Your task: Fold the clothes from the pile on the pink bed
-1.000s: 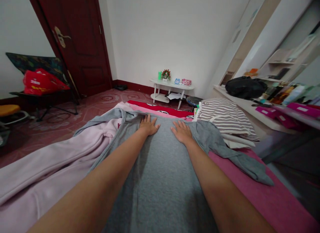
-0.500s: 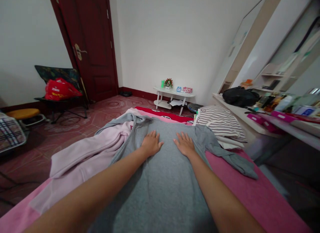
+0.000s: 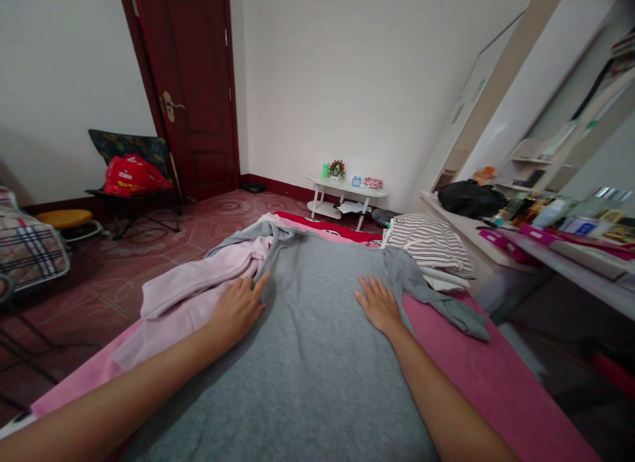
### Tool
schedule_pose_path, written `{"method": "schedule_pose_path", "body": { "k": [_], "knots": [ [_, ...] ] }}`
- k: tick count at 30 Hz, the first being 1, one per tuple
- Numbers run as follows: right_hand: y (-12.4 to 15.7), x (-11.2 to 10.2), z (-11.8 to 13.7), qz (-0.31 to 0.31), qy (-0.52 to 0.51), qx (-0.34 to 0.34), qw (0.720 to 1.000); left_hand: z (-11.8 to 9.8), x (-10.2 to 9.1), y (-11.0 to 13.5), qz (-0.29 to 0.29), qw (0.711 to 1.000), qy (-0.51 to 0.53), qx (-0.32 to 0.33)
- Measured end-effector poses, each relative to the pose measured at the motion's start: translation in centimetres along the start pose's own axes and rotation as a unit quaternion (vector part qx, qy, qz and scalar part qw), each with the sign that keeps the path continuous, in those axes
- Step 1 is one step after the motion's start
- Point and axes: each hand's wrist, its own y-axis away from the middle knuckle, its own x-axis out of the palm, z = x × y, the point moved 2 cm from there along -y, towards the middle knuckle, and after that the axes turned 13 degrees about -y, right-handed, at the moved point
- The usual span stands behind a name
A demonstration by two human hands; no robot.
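A grey shirt (image 3: pixel 312 329) lies spread flat on a pink bed (image 3: pixel 496 389). My left hand (image 3: pixel 238 308) rests open, palm down, at the shirt's left edge, beside a pale pink garment (image 3: pixel 198 280). My right hand (image 3: pixel 380 303) lies open and flat near the shirt's right edge, just below the grey sleeve (image 3: pixel 436 296) that trails to the right. Both arms reach forward over the shirt.
A stack of folded striped clothes (image 3: pixel 429 247) sits at the bed's far right. A cluttered white desk (image 3: pixel 496 247) runs along the right. A small white table (image 3: pixel 344 190) stands by the far wall. A chair with a red bag (image 3: pixel 131 177) stands near the dark red door (image 3: pixel 193 85).
Both hands have slid back toward me and apart, from the shirt's upper middle out to its left and right edges. The camera view has lifted and pulled back.
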Motion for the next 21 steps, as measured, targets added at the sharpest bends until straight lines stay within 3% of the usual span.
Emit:
{"method": "schedule_pose_path", "body": {
  "k": [4,9,12,16,19,21],
  "knots": [
    [0.9,-0.2,-0.2,-0.004,-0.005,-0.005,1.000,1.7,-0.5,1.2,0.028,0.998,0.036,0.045],
    [1.8,-0.8,-2.4,0.010,-0.021,-0.072,0.997,3.7,-1.0,1.7,0.025,0.997,0.064,0.027],
    [1.7,-1.8,-2.2,0.003,0.018,-0.028,0.999,3.6,-1.6,1.7,0.054,0.996,0.063,0.037],
    [0.7,-2.6,2.3,0.016,0.051,0.043,0.998,3.8,-2.7,-0.4,0.054,0.991,0.126,0.005],
    [0.7,-1.3,7.2,0.011,0.007,-0.027,1.000,5.3,-3.0,-3.9,0.015,0.983,0.175,-0.046],
    [1.2,0.0,9.7,-0.019,-0.046,-0.085,0.995,7.0,-2.7,-6.7,0.022,0.980,0.175,-0.097]
  ]
}}
